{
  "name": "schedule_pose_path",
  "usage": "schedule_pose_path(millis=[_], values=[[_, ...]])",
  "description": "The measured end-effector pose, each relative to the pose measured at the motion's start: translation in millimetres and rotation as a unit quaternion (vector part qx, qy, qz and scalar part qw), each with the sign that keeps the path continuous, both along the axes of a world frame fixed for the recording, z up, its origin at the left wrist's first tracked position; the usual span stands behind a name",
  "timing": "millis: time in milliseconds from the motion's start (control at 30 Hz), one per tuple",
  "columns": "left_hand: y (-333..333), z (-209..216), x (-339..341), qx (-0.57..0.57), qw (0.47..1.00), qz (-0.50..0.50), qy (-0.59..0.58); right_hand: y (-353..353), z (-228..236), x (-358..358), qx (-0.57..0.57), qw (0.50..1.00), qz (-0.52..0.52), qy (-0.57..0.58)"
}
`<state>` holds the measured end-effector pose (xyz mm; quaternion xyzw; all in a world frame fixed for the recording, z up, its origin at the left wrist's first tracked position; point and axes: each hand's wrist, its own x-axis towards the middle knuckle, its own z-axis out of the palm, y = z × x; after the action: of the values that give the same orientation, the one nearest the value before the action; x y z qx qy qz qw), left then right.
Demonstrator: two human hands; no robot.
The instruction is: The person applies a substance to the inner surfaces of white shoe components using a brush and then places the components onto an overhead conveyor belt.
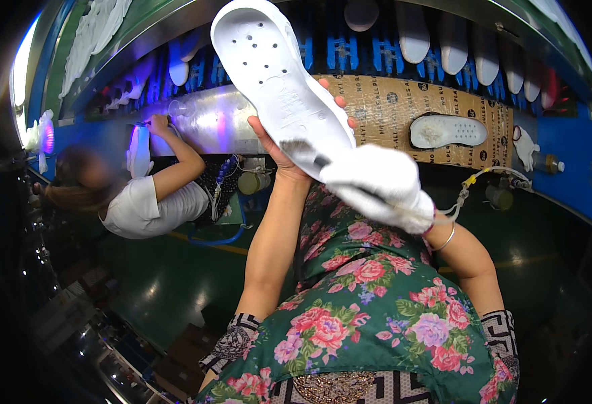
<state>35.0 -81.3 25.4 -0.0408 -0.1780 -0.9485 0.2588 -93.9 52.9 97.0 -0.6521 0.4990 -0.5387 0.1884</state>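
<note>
A white shoe sole (269, 81) with small round holes fills the upper middle of the view, its inner side facing me and tilted. My left hand (289, 168), bare, grips it near its lower end, thumb on the left edge and fingertips round the right edge. My right hand (377, 182) wears a white knit glove and is closed on a brush (298, 146). The brush's greyish bristles, somewhat blurred, lie over the lower part of the sole; the glove hides most of the handle. A second sole (447, 131) lies on the cardboard to the right.
Brown cardboard (377, 101) covers part of the bench. Beyond it, a line of blue holders (342, 54) carries white shoe pieces. A co-worker (154, 202) works at the left under purple light. A bottle (548, 163) and a pale cord (463, 192) are at the right.
</note>
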Motion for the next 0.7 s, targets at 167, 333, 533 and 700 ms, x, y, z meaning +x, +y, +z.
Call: schedule_pose_path(millis=[167, 333, 533, 700], values=[[2.6, 2.9, 9.2, 0.086, 0.995, 0.027, -0.033, 5.4, -4.2, 0.6, 0.101, 0.985, 0.022, -0.136], [-4.4, 11.2, 10.0, 0.088, 0.996, -0.017, 0.005, 6.5, -1.4, 16.8, 0.022, 0.999, 0.044, -0.017], [-30.4, 18.3, 17.4, -0.010, 0.992, -0.124, -0.027, 2.7, -4.6, 14.0, 0.097, 0.990, -0.011, -0.101], [-41.2, 22.3, 14.8, -0.059, 0.989, -0.135, 0.011, 18.3, 4.9, 27.7, 0.094, 0.983, 0.099, -0.118]])
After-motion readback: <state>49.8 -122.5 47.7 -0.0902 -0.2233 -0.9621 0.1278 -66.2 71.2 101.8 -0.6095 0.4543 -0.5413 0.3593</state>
